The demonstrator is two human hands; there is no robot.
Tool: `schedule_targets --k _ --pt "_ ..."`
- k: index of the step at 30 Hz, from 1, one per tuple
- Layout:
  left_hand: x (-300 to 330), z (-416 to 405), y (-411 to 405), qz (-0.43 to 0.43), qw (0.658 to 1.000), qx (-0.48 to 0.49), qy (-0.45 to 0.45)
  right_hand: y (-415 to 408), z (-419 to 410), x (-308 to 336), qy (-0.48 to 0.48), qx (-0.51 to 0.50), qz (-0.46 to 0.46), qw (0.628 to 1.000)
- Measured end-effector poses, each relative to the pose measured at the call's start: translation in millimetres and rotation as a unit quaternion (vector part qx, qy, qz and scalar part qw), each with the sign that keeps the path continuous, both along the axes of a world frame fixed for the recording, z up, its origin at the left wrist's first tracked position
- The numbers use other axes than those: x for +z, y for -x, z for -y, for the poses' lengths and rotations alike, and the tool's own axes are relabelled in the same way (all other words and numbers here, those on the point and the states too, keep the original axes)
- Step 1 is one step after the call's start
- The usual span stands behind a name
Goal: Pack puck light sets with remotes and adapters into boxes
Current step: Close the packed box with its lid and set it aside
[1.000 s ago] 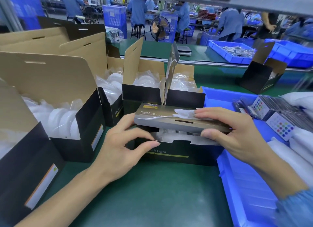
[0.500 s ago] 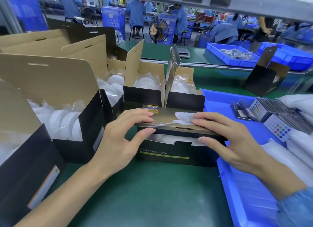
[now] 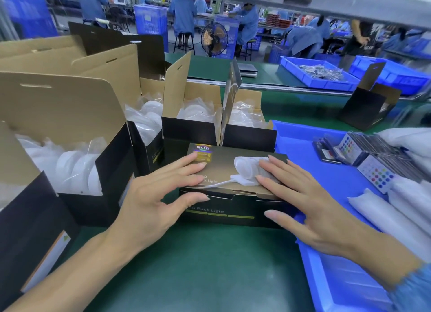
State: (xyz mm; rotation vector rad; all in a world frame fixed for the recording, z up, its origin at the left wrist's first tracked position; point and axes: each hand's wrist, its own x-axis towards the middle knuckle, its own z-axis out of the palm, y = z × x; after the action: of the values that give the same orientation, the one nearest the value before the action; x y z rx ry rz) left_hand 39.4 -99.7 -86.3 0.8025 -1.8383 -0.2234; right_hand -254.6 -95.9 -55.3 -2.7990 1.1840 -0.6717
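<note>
A black and gold puck light box (image 3: 229,209) stands on the green table in front of me, its lid folded flat on top. My left hand (image 3: 154,195) lies on the lid's left side, fingers spread, thumb on the front face. My right hand (image 3: 303,202) presses flat on the lid's right side, thumb against the front. Several open boxes (image 3: 77,162) with bagged white puck lights stand to the left and behind. Remotes (image 3: 375,174) with coloured buttons lie in the blue tray (image 3: 326,276) at right, next to white bagged adapters (image 3: 394,220).
Another open box (image 3: 366,106) stands at the far right. A blue bin (image 3: 319,76) with small parts sits across the belt. Several people in blue coats work in the background beside a fan (image 3: 214,40).
The lid has come down from half open to flat on the box. Both hands moved from holding the flap to pressing on top of it.
</note>
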Motion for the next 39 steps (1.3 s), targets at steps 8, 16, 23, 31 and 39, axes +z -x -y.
schedule_targets --k 8,16,23,31,39 --pt "-11 1 6 0.046 0.994 0.057 0.075 -34 -13 5 0.141 0.017 0.058 0.988" --pt "-15 4 20 0.060 0.993 0.089 0.056 -45 -8 -3 0.352 0.011 -0.055 0.934" --pt "-15 -1 29 -0.003 0.995 0.094 0.040 -46 -9 -3 0.346 0.037 -0.009 0.937" --pt "-15 -2 31 -0.015 0.995 0.096 0.024 -52 -10 -1 0.333 0.023 0.015 0.943" --pt "-16 -4 33 -0.019 0.994 0.104 0.026 -50 -3 12 -0.026 -0.155 0.086 0.984"
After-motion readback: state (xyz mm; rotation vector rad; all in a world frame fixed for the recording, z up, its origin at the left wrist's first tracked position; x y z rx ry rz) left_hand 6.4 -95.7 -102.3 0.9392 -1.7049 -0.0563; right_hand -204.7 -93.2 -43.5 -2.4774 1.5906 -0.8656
